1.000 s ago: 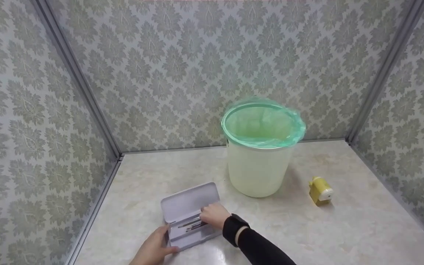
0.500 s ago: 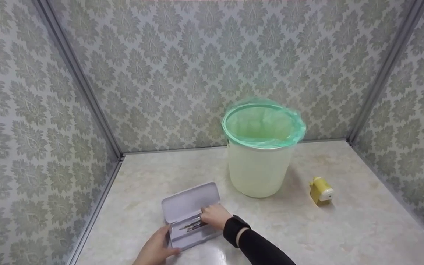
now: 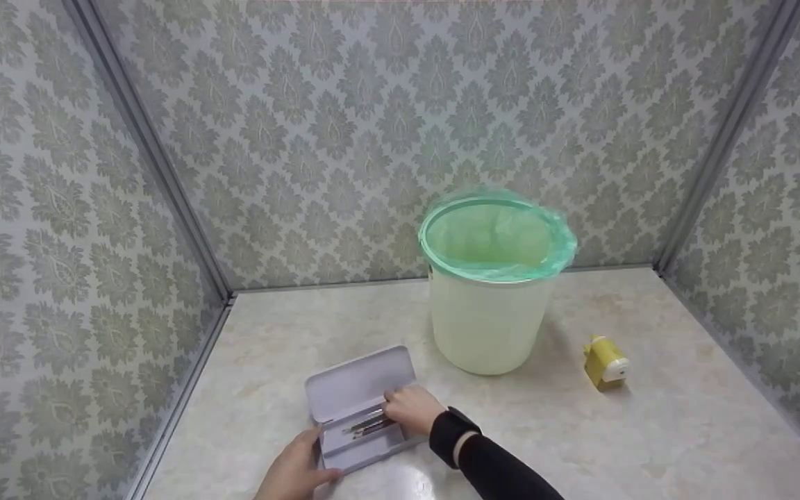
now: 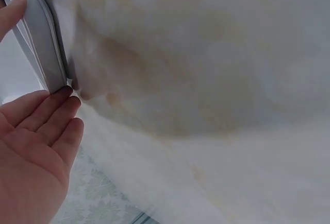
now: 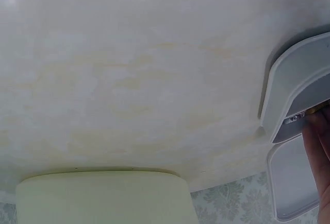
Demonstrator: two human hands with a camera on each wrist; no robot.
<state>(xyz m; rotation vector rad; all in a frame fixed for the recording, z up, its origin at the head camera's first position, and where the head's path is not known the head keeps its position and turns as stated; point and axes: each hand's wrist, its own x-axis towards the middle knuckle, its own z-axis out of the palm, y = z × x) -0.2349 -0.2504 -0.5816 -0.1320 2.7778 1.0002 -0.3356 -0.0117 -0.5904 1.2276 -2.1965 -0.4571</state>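
A pale grey pencil case (image 3: 362,455) lies on the table with its lid (image 3: 358,382) raised at the back. My left hand (image 3: 292,467) grips its left end, thumb at the front edge and fingers along the side. In the left wrist view the fingertips (image 4: 62,98) meet the case's end. Several slim pencils (image 3: 367,425) lie slanted in the tray. My right hand (image 3: 414,408) reaches over the tray's right part and pinches pencils there; its fingers hide their right ends. Up close, the right wrist view has a gold and silvery pencil end (image 5: 312,110) at the fingertips.
A cream bin (image 3: 487,326) with a green liner (image 3: 560,250) over its rim stands behind the case to the right. Farther right sits a yellow and white pencil sharpener (image 3: 606,362). Patterned walls (image 3: 330,208) close in the table (image 3: 282,326) at the back and both sides.
My right hand has shifted slightly to the right, and the pencils' visible ends have slid a little the same way. My left hand stays on the case.
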